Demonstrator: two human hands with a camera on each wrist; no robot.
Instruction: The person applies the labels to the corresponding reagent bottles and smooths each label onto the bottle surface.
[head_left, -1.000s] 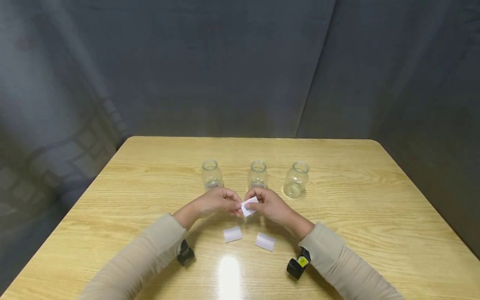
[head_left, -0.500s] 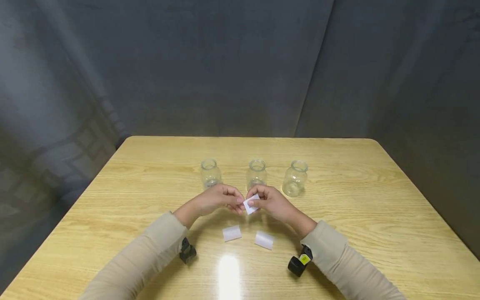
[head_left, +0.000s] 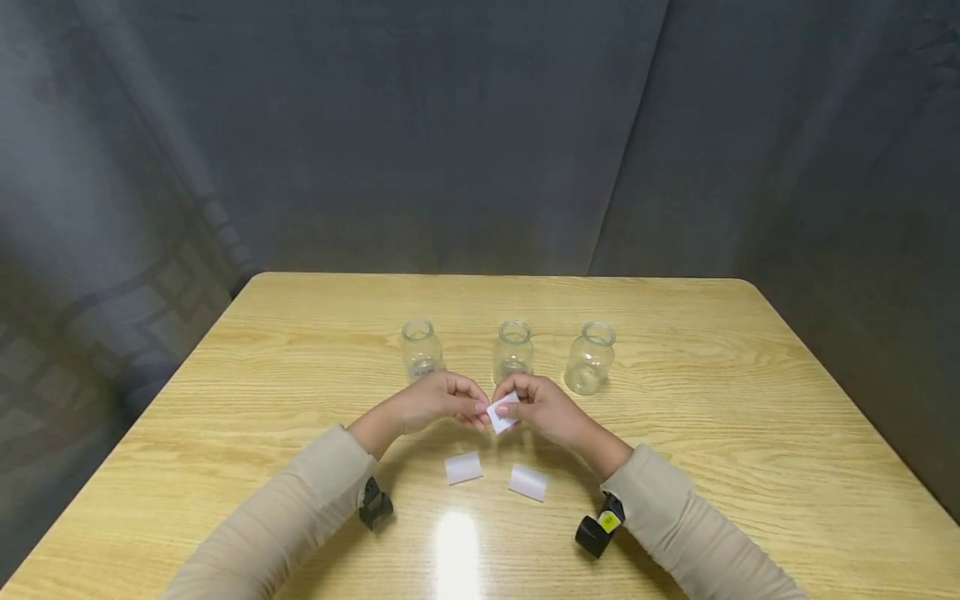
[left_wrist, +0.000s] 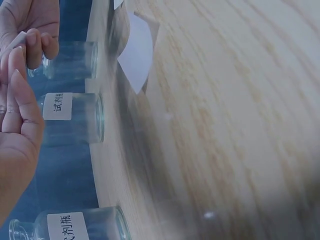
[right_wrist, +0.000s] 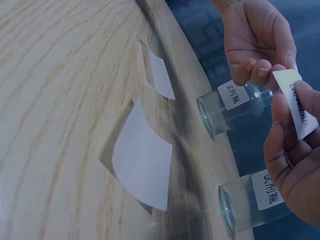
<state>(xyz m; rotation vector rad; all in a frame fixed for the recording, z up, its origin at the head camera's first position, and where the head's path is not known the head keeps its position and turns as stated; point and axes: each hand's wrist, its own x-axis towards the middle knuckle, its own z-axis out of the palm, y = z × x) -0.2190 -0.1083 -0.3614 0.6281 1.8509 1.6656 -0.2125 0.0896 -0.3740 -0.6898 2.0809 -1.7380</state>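
Observation:
Between my fingers is a small white label with dark printing, tilted above the table. My right hand pinches it, thumb on the printed face. At its left corner, my left hand brings thumb and fingertips together and appears to pinch the edge. Behind the hands stand three clear glass jars: a left jar, a middle jar and a right jar. White printed labels show on the left jar and middle jar; none is visible on the right jar.
Two slightly curled white paper pieces, a left one and a right one, lie on the wooden table in front of the hands. Black wrist cameras hang under both sleeves. A dark grey curtain rises behind the table.
Both hands have shifted slightly right with the label, which has turned a little between the fingers. The jars and loose papers stay where they were.

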